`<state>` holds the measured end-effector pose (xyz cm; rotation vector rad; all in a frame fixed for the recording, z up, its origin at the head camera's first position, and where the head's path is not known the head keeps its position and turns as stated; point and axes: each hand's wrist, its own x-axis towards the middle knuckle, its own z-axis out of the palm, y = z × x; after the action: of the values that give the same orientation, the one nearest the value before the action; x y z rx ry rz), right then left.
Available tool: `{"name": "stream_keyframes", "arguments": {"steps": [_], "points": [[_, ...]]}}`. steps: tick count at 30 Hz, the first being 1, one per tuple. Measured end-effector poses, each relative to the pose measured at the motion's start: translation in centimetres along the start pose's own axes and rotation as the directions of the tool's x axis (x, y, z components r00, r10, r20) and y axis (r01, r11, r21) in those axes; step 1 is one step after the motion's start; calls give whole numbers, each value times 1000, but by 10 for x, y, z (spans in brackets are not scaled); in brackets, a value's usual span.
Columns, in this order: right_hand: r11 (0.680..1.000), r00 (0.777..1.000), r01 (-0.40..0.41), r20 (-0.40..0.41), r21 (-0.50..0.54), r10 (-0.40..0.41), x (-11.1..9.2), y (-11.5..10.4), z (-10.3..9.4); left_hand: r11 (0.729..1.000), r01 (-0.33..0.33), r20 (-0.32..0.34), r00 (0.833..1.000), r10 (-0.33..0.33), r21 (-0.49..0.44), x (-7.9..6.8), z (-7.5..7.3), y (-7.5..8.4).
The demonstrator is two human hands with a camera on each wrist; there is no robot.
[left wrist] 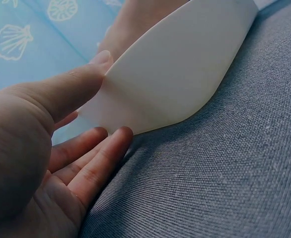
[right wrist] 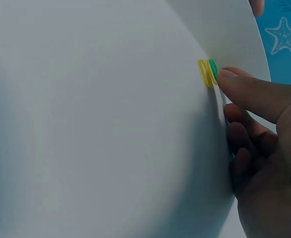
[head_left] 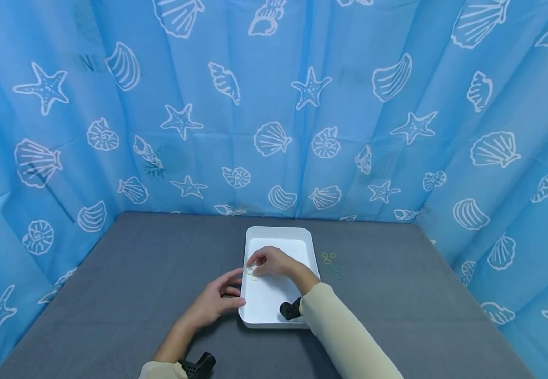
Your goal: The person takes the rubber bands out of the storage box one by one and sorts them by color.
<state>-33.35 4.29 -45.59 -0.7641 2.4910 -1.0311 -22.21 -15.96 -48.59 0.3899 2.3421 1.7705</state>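
A white rectangular tray lies on the cloth. Inside it, near the left wall, are small thin bands, two yellow bands and a green band. My right hand reaches across into the tray. Its thumb tip is right beside the green band, seeming to touch it, and its other fingers bend behind; the head view shows thumb and index finger apart. My left hand rests against the tray's left side, with the thumb at the rim and the fingers at the outer wall.
To the tray's right, several small yellow bands and green bands lie on the grey cloth. A blue curtain with white shells and starfish stands behind and at both sides.
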Motion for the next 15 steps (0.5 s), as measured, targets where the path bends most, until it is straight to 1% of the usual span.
{"name": "stream_keyframes", "arguments": {"steps": [10, 15], "points": [[998, 999, -40, -3, -58, 40, 3, -2, 4, 1000, -4, 0, 1000, 4, -14, 0, -1, 1], [996, 997, -72, -10, -55, 72, 2, -2, 5, 1000, 1, -1, 1000, -1, -8, -1, -1, 2]]}}
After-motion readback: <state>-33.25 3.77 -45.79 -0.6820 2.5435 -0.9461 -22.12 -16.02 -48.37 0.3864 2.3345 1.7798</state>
